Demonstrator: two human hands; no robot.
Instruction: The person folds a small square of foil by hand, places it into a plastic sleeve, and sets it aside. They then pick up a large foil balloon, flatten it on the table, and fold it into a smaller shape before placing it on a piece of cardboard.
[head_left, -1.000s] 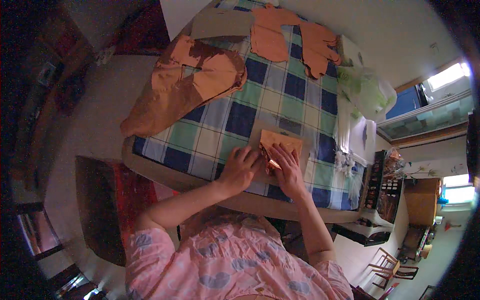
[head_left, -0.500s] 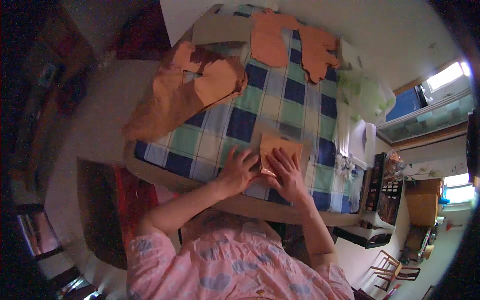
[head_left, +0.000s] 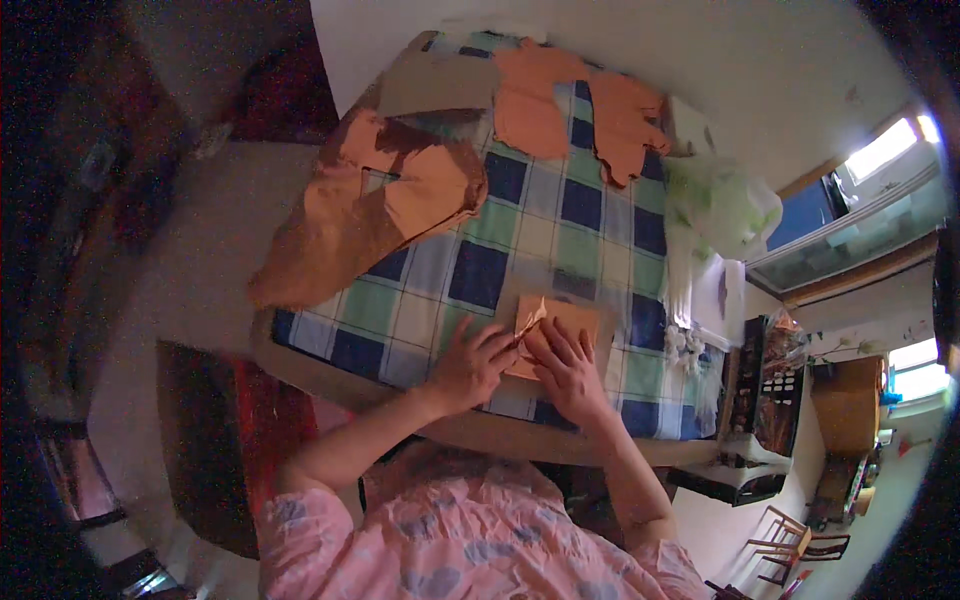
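Observation:
A small square of orange folded sheet [head_left: 585,318] lies on the checked cloth in front of me; whether it is paper or fabric I cannot tell. My right hand [head_left: 568,372] rests flat on it, fingers stretched forward. At its left edge, the bent fingers of my left hand [head_left: 470,366] meet a raised, shiny crease that slants up between both hands. The left thumb is hidden. Beneath the square, a greyish board or mat [head_left: 572,284] partly shows.
A blue, green and white checked cloth [head_left: 480,270] covers the table. Large orange pieces [head_left: 440,185] lie piled at the left; more orange pieces [head_left: 530,100] lie at the far side. Clear and green plastic bags [head_left: 720,205] sit along the right edge, near a black crate [head_left: 780,385].
The left fingers have closed in on the square's left edge, where a crease now stands up. My right hand stays flat on the square. The whole view has shifted slightly.

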